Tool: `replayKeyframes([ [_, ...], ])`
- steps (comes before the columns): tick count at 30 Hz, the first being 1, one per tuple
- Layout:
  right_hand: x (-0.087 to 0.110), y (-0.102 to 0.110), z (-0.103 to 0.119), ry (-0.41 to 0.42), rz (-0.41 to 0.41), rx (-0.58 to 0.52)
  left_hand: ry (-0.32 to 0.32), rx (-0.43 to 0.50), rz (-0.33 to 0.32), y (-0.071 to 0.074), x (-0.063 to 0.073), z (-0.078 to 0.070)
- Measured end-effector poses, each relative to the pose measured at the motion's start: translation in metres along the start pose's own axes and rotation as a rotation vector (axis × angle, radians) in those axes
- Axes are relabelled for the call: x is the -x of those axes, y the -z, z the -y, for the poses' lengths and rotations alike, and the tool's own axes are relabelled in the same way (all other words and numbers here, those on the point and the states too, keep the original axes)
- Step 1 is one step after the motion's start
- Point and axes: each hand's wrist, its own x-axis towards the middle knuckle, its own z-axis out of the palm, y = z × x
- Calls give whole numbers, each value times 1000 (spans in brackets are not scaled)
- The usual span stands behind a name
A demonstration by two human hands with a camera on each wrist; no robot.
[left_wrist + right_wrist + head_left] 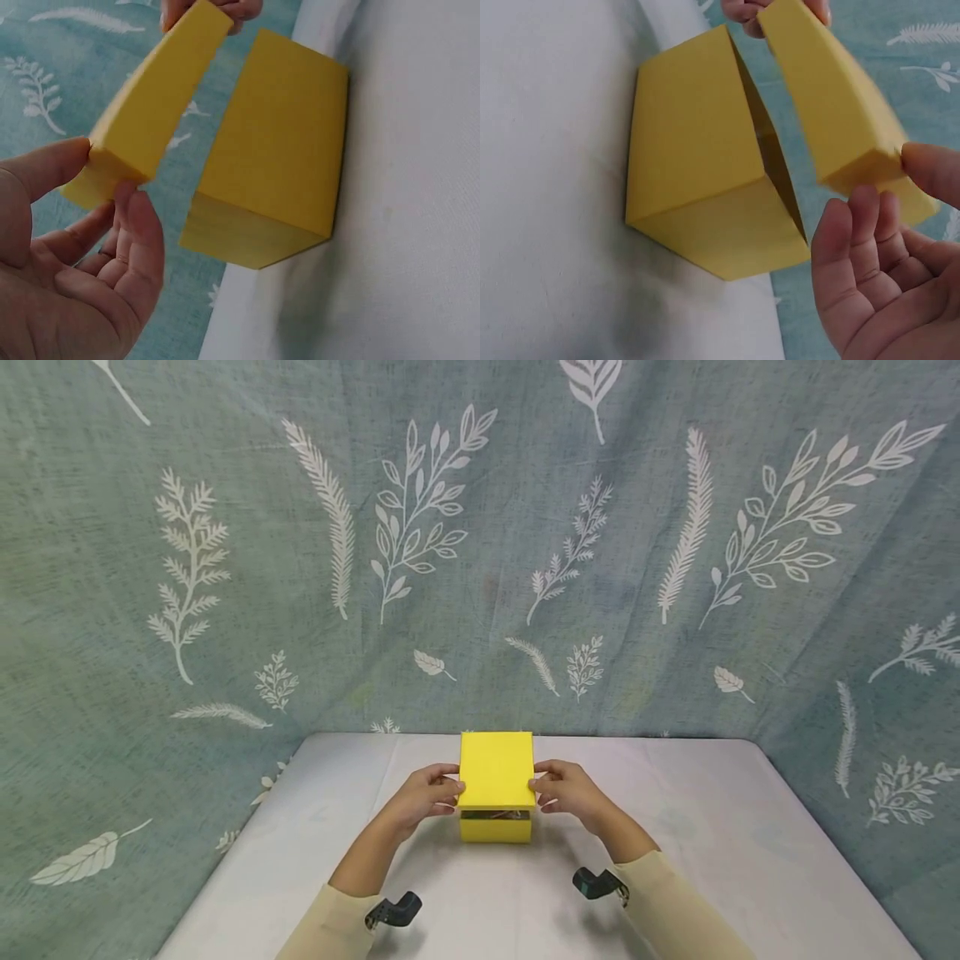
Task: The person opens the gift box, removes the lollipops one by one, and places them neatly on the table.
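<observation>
A yellow box lid point(497, 770) is held level above its yellow box base point(495, 829), with a gap between the two. My left hand point(424, 795) grips the lid's left side, thumb at the near corner and fingers along the edge. On the opposite side my right hand point(568, 789) grips the lid in the same way. Both wrist views show the gap: the lid point(161, 97) is off the box base point(274, 142) in the left one, and the base's open top edge shows in the right one. Something small and reddish is partly visible inside the base; the lid hides the rest.
The box base stands on a table with a white cloth point(660, 827). Behind it hangs a blue-green curtain point(480, 568) with white leaf prints, which also runs along both sides. A dark wrist camera point(400, 910) is strapped at the left sleeve, another point(596, 883) at the right.
</observation>
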Motion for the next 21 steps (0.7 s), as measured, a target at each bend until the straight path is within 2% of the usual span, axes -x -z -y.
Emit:
replayKeyframes([
  [11, -3, 0, 4, 31, -38, -30, -57, 42, -33, -2, -1, -6],
  [21, 4, 0, 8, 51, -72, -58, -115, -17, -87, -10, 4, -9],
])
